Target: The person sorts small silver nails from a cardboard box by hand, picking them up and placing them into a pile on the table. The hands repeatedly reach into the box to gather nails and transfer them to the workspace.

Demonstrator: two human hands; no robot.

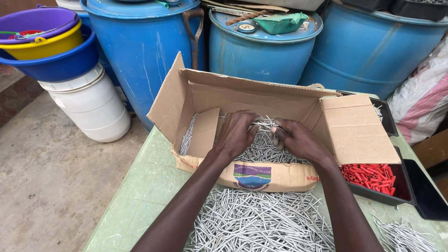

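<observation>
Both hands sit inside the cardboard box [205,100], at 12 o'clock from the table's loose nails [261,221]. Left hand [235,133] curled closed over the box's nails [263,148]; right hand [298,139] pinches a small bunch. Fingertips buried, exact grip hard to make out.

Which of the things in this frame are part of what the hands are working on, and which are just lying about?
In use:
left hand and right hand, both in the cardboard box
metal nails in the box
loose nail pile on the table

Lying about:
black tray of red plastic plugs
blue drums
stacked basins
white bucket
</observation>
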